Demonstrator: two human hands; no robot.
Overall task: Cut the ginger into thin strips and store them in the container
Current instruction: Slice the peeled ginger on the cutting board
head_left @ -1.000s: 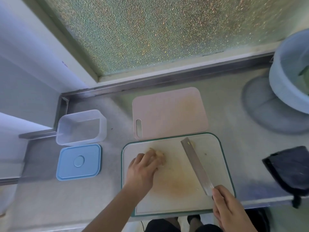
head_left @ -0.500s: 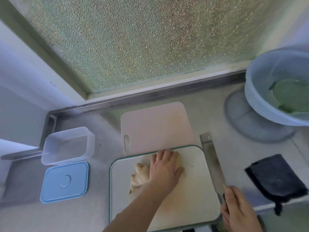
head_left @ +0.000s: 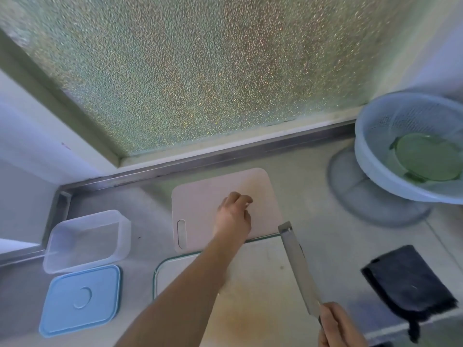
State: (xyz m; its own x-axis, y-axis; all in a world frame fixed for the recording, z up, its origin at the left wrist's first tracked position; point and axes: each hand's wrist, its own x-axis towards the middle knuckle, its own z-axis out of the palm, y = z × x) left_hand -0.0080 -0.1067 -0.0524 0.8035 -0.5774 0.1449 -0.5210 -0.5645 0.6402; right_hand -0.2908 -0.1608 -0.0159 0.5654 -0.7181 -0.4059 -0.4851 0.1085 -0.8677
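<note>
The left hand (head_left: pixel 234 216) reaches forward over the pink cutting board (head_left: pixel 200 204), its fingers curled under; whether they hold anything cannot be told from this angle. The left forearm crosses the white cutting board (head_left: pixel 263 296) with the green rim, which lies nearest the person and just touches or overlaps the near edge of the pink one. The white board shows a yellowish stain near its middle. The ginger cannot be seen; it may be hidden under the arm or in the hand, and that cannot be told.

The right hand (head_left: pixel 340 326) grips the handle of a knife (head_left: pixel 298 266) at the lower right, fingers wrapped round it. The long blade points away from the person, over the right edge of the white board, its tip near the pink board's near right corner.

The clear container (head_left: pixel 87 240) stands open on the counter (head_left: pixel 325 236), left of the pink board, with nothing visible inside. Its blue lid (head_left: pixel 80 300) lies flat just in front of it. At the far right stands a pale blue colander (head_left: pixel 375 156) with something green in it, and a dark cloth (head_left: pixel 406 281) lies at the counter's near edge. Frosted glass (head_left: pixel 200 71) rises behind the counter
</note>
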